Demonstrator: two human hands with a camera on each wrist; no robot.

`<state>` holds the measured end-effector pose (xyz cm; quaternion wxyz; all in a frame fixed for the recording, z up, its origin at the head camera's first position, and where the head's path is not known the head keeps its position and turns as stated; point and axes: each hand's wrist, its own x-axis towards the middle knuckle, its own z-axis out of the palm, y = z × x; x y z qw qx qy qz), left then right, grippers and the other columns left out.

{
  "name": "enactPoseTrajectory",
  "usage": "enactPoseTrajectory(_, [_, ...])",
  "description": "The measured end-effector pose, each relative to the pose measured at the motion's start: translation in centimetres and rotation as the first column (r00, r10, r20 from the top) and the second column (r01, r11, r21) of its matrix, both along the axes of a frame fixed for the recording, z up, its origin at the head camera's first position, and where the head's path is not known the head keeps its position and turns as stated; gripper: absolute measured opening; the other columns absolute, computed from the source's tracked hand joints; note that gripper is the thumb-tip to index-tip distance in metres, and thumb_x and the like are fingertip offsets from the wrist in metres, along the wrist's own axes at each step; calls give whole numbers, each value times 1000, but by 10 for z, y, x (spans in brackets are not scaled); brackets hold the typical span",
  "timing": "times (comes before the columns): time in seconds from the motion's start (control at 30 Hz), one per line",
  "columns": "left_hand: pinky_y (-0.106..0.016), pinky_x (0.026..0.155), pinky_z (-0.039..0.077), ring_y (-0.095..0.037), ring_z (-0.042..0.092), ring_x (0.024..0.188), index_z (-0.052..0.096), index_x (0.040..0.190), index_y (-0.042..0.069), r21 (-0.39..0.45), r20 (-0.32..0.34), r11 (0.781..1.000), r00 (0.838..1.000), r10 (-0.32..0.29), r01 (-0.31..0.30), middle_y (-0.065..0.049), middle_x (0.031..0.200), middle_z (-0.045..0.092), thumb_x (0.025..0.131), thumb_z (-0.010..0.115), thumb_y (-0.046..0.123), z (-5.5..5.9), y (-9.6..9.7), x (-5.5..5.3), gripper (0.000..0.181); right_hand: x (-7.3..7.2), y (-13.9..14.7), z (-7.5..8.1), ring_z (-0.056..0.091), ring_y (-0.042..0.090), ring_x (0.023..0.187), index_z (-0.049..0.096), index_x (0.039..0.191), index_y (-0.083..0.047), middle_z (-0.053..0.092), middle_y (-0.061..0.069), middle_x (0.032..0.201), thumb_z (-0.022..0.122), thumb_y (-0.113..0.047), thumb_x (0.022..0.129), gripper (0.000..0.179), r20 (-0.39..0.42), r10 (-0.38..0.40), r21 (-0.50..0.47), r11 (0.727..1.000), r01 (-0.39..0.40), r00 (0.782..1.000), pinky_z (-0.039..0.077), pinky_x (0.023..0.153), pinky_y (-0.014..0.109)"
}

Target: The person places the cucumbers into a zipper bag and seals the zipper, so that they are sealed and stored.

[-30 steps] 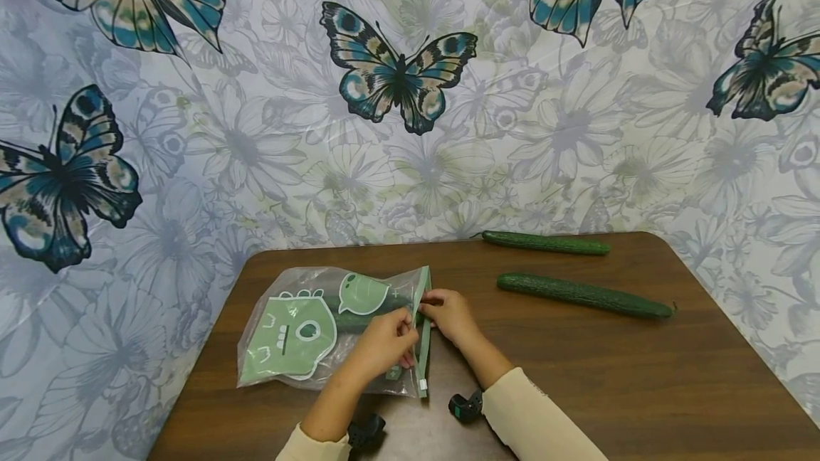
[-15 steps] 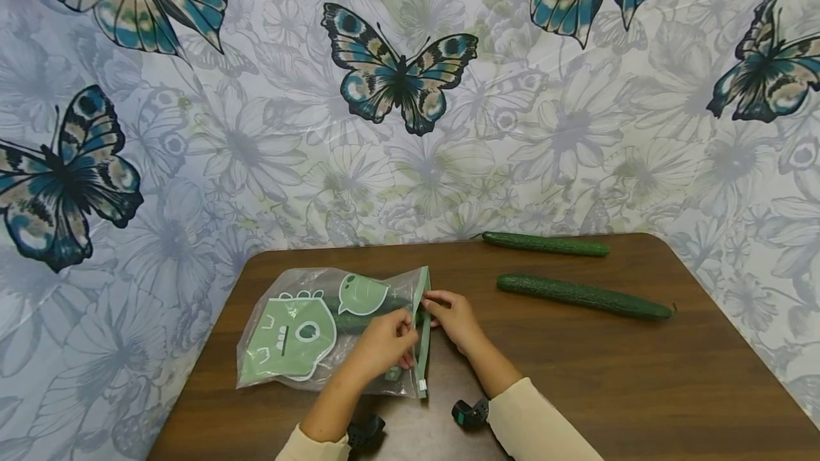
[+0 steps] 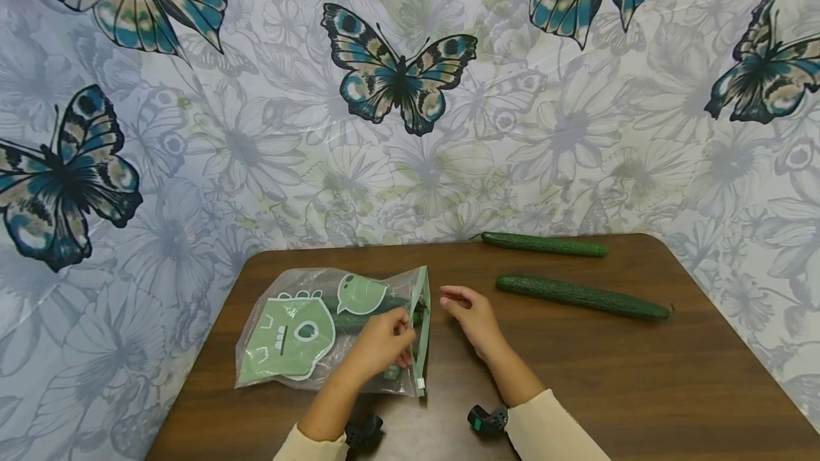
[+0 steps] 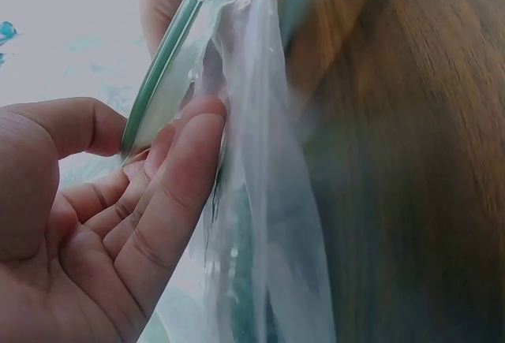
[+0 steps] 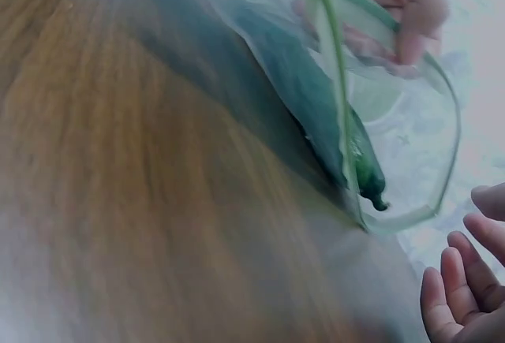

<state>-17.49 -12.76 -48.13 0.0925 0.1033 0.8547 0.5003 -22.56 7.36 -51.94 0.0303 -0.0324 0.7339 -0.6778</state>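
Observation:
A clear zip bag (image 3: 263, 368) with green cartoon prints lies on the left of the table, its green-edged mouth facing right. My left hand (image 3: 379, 341) pinches the upper edge of that mouth; in the left wrist view, thumb and fingers (image 4: 177, 193) meet on the film by the green zip strip. Inside the bag lies a cucumber (image 5: 367, 165), its stem end showing at the gaping mouth in the right wrist view. My right hand (image 3: 475, 320) is held just right of the mouth, apart from it, fingers loosely bent with nothing in them.
Two more cucumbers lie on the brown table (image 3: 608, 375) at the right: a thinner cucumber (image 3: 544, 243) along the back edge and a longer cucumber (image 3: 583, 297) in front of it. A butterfly-print cloth (image 3: 397, 183) hangs behind the table.
My right hand has let go of the bag's mouth and drawn back to the right. The left hand keeps its pinch in the same place, and the bag mouth gapes a little wider.

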Motion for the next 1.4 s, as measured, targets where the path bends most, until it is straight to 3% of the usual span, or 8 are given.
enactPoseTrajectory(0.23, [-33,46,58,-17,66,47,53,89,4,-4,-2,1000,1000,-8,8,-6,64,63,93,55,7,0,-1,0,5,6,20,8,65,22,112,66,129,-4,65,20,130,71,-17,94,38,-7,-37,15,999,37,999,53,83,14])
enactPoseTrajectory(0.5, [-32,46,58,-17,66,47,53,89,3,0,-11,1000,1000,-19,19,-6,64,63,93,54,6,0,0,1,4,9,50,14,63,12,111,65,131,-5,64,18,133,72,-21,93,41,-58,-77,65,995,81,995,51,90,12])
enactPoseTrajectory(0.9, [-30,46,57,-17,66,47,54,91,4,-20,-17,1000,1000,-20,20,-4,63,62,93,54,7,1,0,1,4,19,103,22,52,24,133,58,140,-11,55,11,143,68,-36,96,51,-14,-147,110,983,148,989,45,91,3])
enactPoseTrajectory(1.4, [-31,46,57,-17,65,47,53,89,4,-21,-10,1000,1000,-22,21,-6,63,63,93,53,6,0,0,1,4,28,172,21,46,28,136,51,146,-12,48,11,150,62,-45,98,59,-62,-229,290,927,237,971,38,91,-1])
